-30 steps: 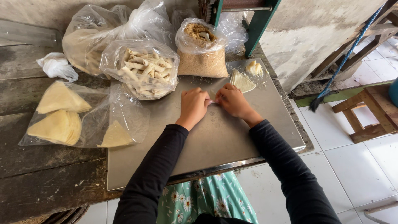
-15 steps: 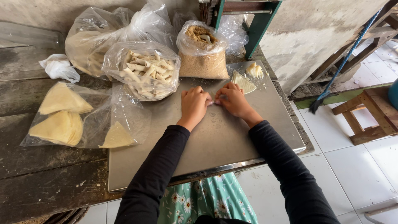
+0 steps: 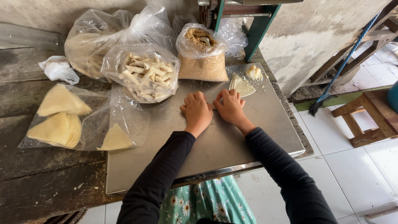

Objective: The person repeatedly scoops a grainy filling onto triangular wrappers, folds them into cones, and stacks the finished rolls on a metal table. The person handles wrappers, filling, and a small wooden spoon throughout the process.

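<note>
Two hands pressed side by side on a steel tray, a small roll hidden between them.

Little change was seen from the earlier frames: both hands were kept at the same spot on the steel tray (image 3: 248, 137), and the bags had not been moved. At nine o'clock a clear bag of folded wrappers (image 3: 62, 118) was laid on the wooden table (image 3: 25, 174); at eleven o'clock a bag of rolled sticks (image 3: 145, 74) was set, and at twelve o'clock a bag of crumbs (image 3: 202, 54). The left hand (image 3: 197, 112) and right hand (image 3: 230, 107) were held palm down, fingers curled and touching, over a thin pale roll (image 3: 214, 105) mostly covered; whether it was gripped could not be told. At one o'clock a triangular wrapper (image 3: 241, 86) was seen.
</note>
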